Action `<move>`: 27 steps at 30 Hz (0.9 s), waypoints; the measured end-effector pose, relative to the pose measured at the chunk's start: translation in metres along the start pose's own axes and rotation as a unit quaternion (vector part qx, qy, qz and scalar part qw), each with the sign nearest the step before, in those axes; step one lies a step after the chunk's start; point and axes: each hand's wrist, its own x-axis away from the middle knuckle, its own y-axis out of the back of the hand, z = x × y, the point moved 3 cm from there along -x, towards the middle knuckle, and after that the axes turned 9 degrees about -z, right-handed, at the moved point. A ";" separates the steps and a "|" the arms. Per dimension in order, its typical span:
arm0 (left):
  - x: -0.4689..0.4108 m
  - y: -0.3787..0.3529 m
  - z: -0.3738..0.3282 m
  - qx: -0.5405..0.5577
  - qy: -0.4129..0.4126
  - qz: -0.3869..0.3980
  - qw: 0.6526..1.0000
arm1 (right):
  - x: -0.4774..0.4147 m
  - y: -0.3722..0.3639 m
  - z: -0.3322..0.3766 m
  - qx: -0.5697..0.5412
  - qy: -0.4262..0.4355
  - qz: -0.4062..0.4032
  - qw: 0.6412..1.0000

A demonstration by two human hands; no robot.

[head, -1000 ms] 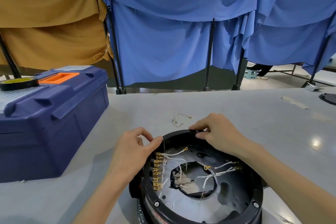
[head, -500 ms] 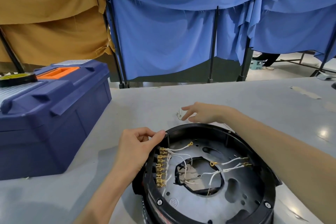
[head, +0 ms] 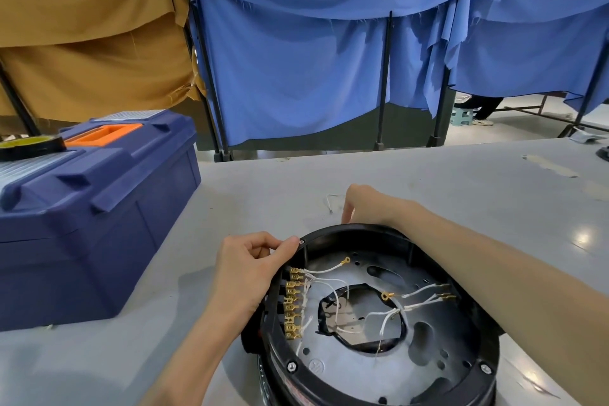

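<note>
A round black appliance base (head: 438,237) lies open side up near the table's front edge. Inside it are a grey metal plate, white wires (head: 333,283) and a row of brass terminals (head: 291,305) along the left wall. My left hand (head: 245,270) grips the base's left rim, thumb tip on the rim beside a screw, fingers curled. My right hand (head: 369,204) is just beyond the far rim, fingers pointing down onto a loose white wire (head: 330,199) on the table, pinching it. Part of that wire is hidden under the fingers.
A dark blue toolbox (head: 99,217) with an orange handle stands at the left, a roll of black and yellow tape (head: 29,145) on its lid. The grey table (head: 461,181) stretches to the right. Blue and tan cloth screens (head: 296,59) stand behind it.
My right hand left the base's far rim, reached over it to the loose wire and now has its fingers down on it. The left hand stays on the left rim.
</note>
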 end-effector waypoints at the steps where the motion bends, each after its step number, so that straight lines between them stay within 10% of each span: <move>1: 0.000 0.000 0.000 -0.001 -0.001 -0.001 1.000 | 0.002 0.001 0.000 0.000 -0.002 -0.003 1.000; 14: 0.000 0.000 0.001 0.008 -0.007 -0.004 1.000 | -0.001 0.004 -0.012 -0.028 -0.016 -0.057 0.998; 20: 0.000 0.001 0.000 -0.003 -0.019 -0.006 1.000 | 0.018 0.036 -0.011 -0.300 -0.033 -0.147 0.942; 27: 0.008 0.007 -0.025 0.000 -0.095 -0.012 0.995 | 0.067 0.048 0.023 -0.419 0.080 -0.041 0.903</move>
